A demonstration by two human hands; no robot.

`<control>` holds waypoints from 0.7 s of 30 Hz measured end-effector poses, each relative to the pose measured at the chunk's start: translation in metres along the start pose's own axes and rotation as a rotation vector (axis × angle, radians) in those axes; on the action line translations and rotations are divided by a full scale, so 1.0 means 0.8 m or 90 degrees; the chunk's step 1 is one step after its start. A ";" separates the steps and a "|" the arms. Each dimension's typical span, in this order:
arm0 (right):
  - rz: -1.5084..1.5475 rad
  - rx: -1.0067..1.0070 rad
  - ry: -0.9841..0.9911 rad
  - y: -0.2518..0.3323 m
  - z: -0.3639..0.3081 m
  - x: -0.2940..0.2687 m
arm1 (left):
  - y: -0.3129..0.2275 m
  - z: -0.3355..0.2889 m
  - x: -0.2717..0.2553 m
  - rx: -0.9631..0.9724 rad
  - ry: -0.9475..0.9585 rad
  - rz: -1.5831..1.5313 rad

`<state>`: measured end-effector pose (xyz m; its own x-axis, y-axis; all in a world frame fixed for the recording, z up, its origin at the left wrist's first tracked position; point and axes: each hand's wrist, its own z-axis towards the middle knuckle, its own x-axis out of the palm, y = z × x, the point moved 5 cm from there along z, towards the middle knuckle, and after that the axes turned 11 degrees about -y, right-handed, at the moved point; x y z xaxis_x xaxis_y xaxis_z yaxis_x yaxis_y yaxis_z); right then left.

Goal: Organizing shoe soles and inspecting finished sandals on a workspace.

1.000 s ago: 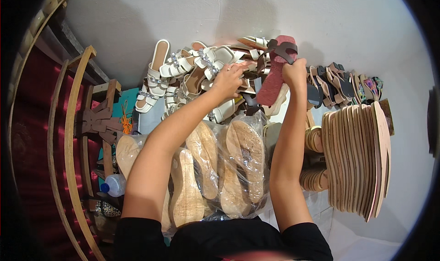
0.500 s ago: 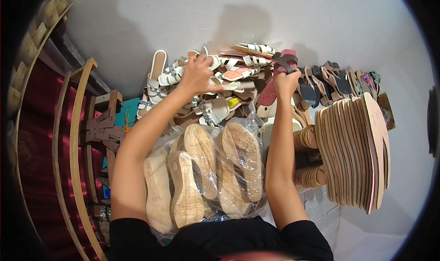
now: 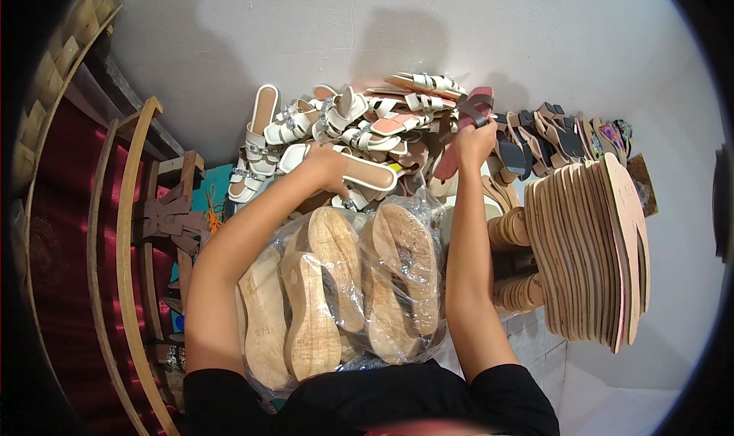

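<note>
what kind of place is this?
Likely a small shoemaking or sandal workshop. A pile of white strappy sandals lies against the wall, a row of flat soles stands on edge, and bagged cork wedge soles sit between the person's arms.

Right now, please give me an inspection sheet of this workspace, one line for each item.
Surface: heap of footwear against a pale wall.
Job's things: red sandal with dark strap; white sandal.
Clutter: white strappy sandals; bagged cork wedge soles; stack of flat tan soles; dark sandals.
Grips: right hand shut on the red sandal; left hand rests on the white sandal, hold unclear.
Cables: nothing seen.
Surroundings: wooden frame with red fabric at left.
</note>
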<state>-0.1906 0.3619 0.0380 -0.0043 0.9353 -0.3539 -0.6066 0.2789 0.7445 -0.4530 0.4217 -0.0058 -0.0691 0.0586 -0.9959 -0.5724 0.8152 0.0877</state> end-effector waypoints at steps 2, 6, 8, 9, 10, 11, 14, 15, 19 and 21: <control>0.037 0.034 -0.039 -0.018 0.005 0.004 | -0.009 0.015 -0.001 -0.131 0.138 -0.040; 0.305 0.408 -0.060 -0.066 0.000 0.027 | -0.039 0.071 -0.017 -0.099 -0.033 -0.184; 0.420 0.604 -0.113 -0.089 -0.011 0.046 | -0.056 0.103 0.014 -0.065 -0.057 -0.236; 0.456 0.615 -0.083 -0.084 -0.015 0.044 | -0.065 0.114 0.021 -0.028 -0.078 -0.285; 0.455 0.616 -0.085 -0.078 -0.019 0.042 | -0.069 0.123 0.031 -0.025 -0.077 -0.285; 0.449 0.583 -0.135 -0.064 -0.021 0.028 | -0.077 0.129 0.048 -0.034 0.002 -0.230; 0.414 0.514 -0.184 -0.058 -0.015 0.006 | -0.109 0.149 0.061 -0.036 0.092 -0.145; 0.386 0.519 -0.200 -0.052 -0.016 0.000 | -0.120 0.154 0.063 -0.033 0.094 -0.105; 0.401 0.559 -0.202 -0.018 -0.026 -0.010 | -0.132 0.164 0.104 -0.131 0.142 -0.006; 0.426 0.559 -0.225 -0.029 -0.020 -0.014 | -0.146 0.167 0.097 -0.139 0.200 0.021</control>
<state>-0.1889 0.3416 0.0155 0.1904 0.9229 0.3347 0.1937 -0.3696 0.9088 -0.2824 0.4076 -0.0962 -0.3180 -0.1236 -0.9400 -0.7238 0.6721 0.1565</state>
